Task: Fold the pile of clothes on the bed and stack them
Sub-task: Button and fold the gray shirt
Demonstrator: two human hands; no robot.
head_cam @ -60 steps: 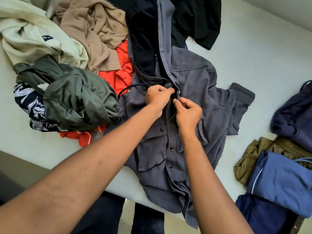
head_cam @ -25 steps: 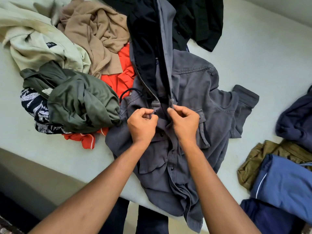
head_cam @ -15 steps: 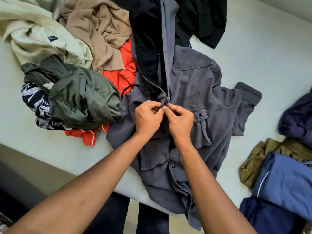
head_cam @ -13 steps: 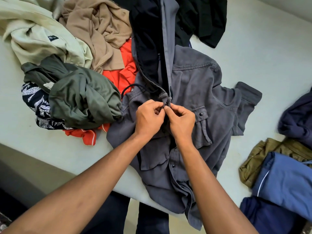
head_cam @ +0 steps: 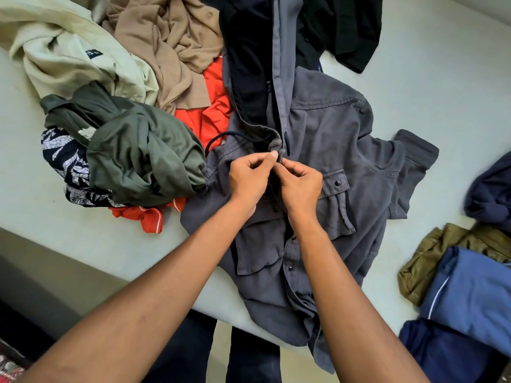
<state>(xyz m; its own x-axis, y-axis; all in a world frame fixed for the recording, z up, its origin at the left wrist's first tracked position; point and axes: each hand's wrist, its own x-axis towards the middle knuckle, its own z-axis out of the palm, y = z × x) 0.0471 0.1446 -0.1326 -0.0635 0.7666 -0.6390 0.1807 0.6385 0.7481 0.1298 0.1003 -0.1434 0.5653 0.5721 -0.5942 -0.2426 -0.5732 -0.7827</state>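
**A Bedroom at Home**

A bed [head_cam: 456,78] with a pale sheet is seen across the middle. A messy pile of clothes [head_cam: 149,114] is heaped on it at 11 o'clock. Folded clothes [head_cam: 470,288] are stacked at 4 o'clock. A bit of patterned rug [head_cam: 8,369] is seen at 8 o'clock.

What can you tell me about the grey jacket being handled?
The grey jacket looks like washed cotton, with a hood, dark snap buttons and flapped chest pockets. It lies front up on the bed, its hem hanging over the edge. The left hand and right hand pinch its front opening near the collar.
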